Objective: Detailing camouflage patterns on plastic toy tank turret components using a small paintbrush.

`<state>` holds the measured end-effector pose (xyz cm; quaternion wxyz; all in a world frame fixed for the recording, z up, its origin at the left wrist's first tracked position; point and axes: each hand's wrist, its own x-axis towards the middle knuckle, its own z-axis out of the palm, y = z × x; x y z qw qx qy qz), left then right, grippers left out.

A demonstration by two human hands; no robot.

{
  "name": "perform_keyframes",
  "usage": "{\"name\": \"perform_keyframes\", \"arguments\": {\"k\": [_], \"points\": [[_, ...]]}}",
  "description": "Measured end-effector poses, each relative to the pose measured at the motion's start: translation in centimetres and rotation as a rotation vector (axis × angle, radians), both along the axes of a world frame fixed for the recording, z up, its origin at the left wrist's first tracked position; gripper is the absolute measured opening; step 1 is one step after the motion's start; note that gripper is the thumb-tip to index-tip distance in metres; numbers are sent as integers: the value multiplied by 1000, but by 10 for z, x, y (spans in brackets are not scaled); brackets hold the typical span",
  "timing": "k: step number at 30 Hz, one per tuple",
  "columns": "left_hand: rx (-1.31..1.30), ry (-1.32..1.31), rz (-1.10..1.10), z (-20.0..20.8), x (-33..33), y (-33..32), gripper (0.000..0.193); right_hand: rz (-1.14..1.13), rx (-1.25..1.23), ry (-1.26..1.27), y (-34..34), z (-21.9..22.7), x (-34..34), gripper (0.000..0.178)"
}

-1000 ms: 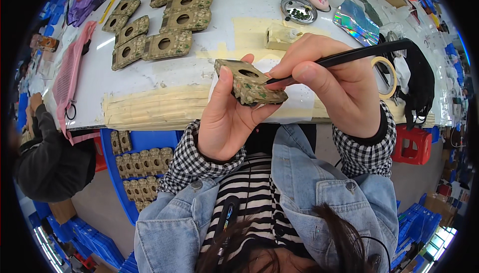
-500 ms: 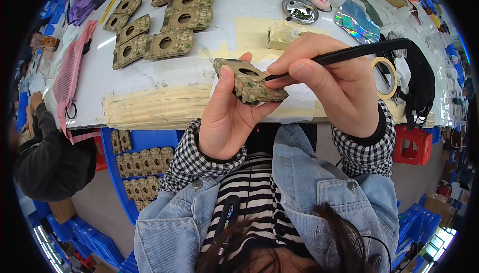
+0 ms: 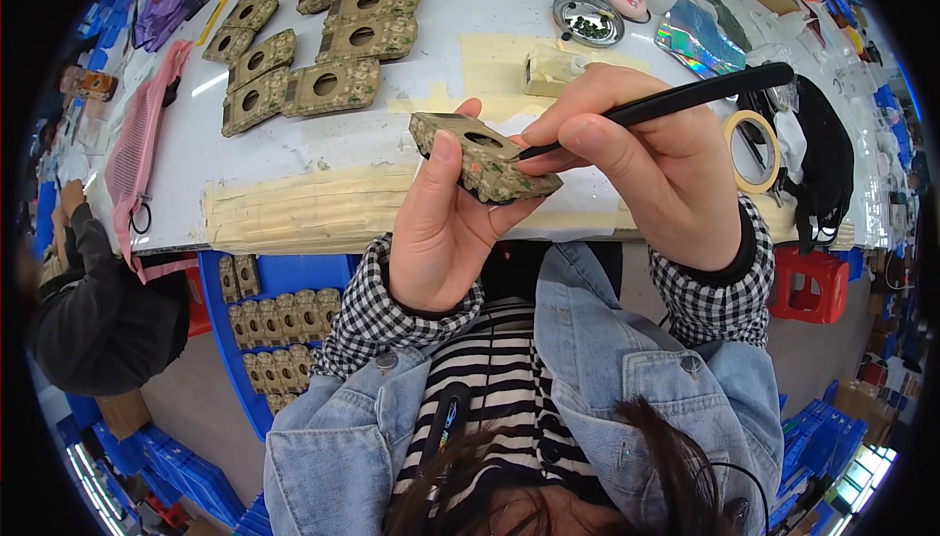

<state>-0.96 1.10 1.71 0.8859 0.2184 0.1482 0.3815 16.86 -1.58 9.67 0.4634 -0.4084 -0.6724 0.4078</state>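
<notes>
My left hand grips a camouflage-patterned block with a round hole, tilted above the near edge of the white table. My right hand pinches a black tweezer-like tool; its tip touches the block's top face beside the hole. Several more camouflage blocks lie in rows on the table's far left.
A masking tape roll, a black cloth, a round metal dish and a shiny foil sheet sit at the right. A blue crate with blocks stands under the table. Another person sits at the left. A red stool stands at the right.
The block and both hands have shifted slightly; the tool tip stays at the block's top face.
</notes>
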Motion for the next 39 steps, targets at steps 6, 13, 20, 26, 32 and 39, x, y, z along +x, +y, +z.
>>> {"name": "perform_keyframes", "arguments": {"k": [6, 13, 20, 26, 32, 39], "points": [[-18, -1, -8, 0, -1, 0, 48, 2, 6, 6, 0, -1, 0, 22], [78, 9, 72, 12, -1, -2, 58, -65, 146, 60, 2, -4, 10, 29], [195, -101, -132, 16, -9, 0, 97, -181, -22, 155, 1, -8, 20, 32], [353, -170, -233, 9, -8, 6, 107, -189, -75, 137, 2, -10, 27, 36], [254, -216, -263, 9, -10, 4, 106, -203, -112, 128, 5, -10, 29, 40], [226, -228, -239, 7, -9, 3, 103, -191, -130, 116, 7, -11, 29, 41]]}}
